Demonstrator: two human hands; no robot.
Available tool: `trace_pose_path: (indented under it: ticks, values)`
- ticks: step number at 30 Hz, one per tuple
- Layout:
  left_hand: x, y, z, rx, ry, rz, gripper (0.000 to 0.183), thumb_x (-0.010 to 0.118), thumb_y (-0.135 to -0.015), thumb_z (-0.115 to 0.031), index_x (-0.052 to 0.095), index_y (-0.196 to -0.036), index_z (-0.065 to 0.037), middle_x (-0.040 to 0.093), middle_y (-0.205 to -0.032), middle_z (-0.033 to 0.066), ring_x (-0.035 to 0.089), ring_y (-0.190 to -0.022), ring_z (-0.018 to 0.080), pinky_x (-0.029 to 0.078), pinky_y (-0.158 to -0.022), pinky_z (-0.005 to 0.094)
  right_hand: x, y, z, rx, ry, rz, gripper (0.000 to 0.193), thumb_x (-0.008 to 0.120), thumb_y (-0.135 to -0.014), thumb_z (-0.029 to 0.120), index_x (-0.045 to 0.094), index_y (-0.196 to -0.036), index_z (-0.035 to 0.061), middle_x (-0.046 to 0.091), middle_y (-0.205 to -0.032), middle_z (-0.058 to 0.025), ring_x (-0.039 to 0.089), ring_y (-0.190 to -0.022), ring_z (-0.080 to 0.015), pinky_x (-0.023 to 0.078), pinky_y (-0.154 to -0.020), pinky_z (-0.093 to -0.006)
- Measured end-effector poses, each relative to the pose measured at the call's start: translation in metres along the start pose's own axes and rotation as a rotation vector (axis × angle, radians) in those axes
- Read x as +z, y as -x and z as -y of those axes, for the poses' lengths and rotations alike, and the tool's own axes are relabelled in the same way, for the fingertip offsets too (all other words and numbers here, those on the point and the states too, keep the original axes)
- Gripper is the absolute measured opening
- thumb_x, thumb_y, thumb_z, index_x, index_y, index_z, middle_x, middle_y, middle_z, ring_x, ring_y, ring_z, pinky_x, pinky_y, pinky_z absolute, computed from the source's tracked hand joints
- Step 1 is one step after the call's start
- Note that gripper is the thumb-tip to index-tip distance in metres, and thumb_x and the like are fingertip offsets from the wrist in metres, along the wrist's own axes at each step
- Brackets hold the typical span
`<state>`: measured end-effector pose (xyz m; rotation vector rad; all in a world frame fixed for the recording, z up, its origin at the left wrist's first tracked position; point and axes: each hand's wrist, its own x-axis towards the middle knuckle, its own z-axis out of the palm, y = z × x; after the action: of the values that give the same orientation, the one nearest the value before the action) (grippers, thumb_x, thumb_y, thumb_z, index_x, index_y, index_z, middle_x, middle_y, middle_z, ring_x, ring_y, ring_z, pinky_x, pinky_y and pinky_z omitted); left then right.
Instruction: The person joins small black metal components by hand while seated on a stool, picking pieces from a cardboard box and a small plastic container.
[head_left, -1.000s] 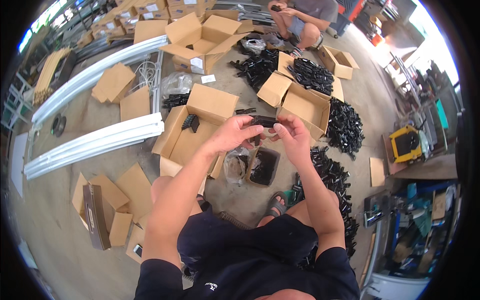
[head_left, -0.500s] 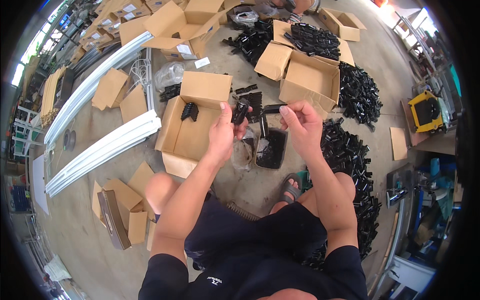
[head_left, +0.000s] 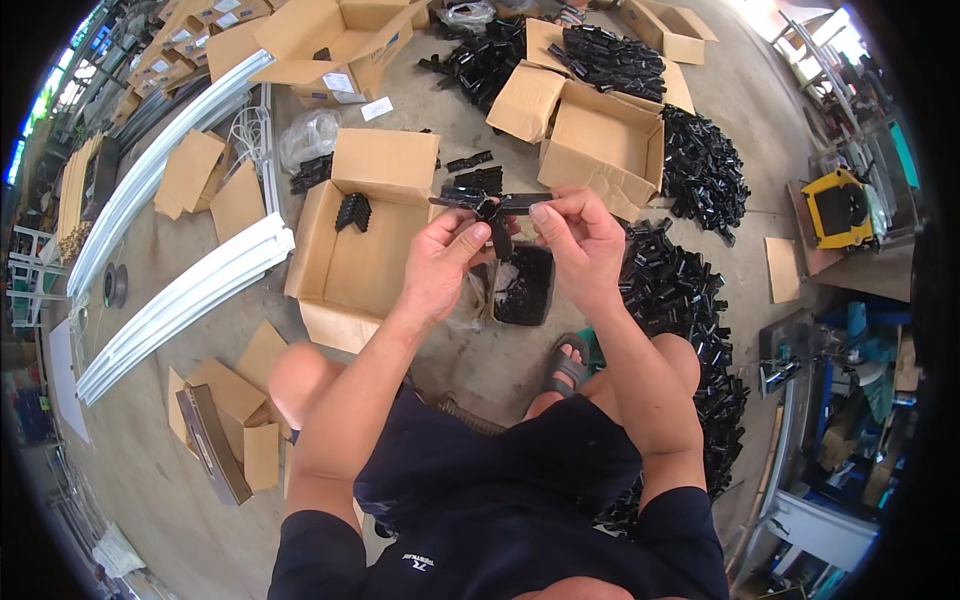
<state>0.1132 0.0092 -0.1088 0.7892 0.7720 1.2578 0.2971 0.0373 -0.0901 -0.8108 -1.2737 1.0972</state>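
Left hand (head_left: 437,262) and right hand (head_left: 582,245) both pinch the black branched plastic fitting (head_left: 489,210), thumb against finger; best held level, supported near its centre, with light, even pressure.

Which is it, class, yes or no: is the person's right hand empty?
No: the right hand holds a black part by one end.

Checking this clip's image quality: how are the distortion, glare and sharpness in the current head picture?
Head view: white rails look bowed, black vignetting rounds the corners; head view again: light blows out at the upper right, and glints speckle the black pile; also head view: black parts in the left hand and right hand blend together, outlines hard to separate.
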Motion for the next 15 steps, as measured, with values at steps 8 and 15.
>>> trace_pose_path:
  ticks: [8,15]
  values:
    - [-0.001,0.006,-0.009,0.013,-0.042,-0.010,0.037,0.060,-0.100,-0.006,0.055,-0.136,0.003,0.069,-0.122,0.0146,0.068,-0.111,0.0245,0.055,-0.097,0.0370,0.012,0.008,0.002,0.036,-0.162,-0.053,0.008,0.071,-0.094,0.001,0.063,-0.094,-0.0024,0.061,-0.105,-0.0062,0.063,-0.081,-0.0085,0.053,-0.068,-0.0221]
    - [-0.005,0.001,-0.008,0.095,-0.122,-0.022,0.033,0.065,-0.098,-0.005,0.059,-0.129,0.005,0.070,-0.117,0.0117,0.067,-0.106,0.0162,0.054,-0.094,0.0299,0.001,0.003,0.001,0.156,-0.098,0.054,0.020,0.069,-0.096,0.008,0.063,-0.111,-0.0037,0.064,-0.116,-0.0105,0.065,-0.094,-0.0131,0.053,-0.084,-0.0270]
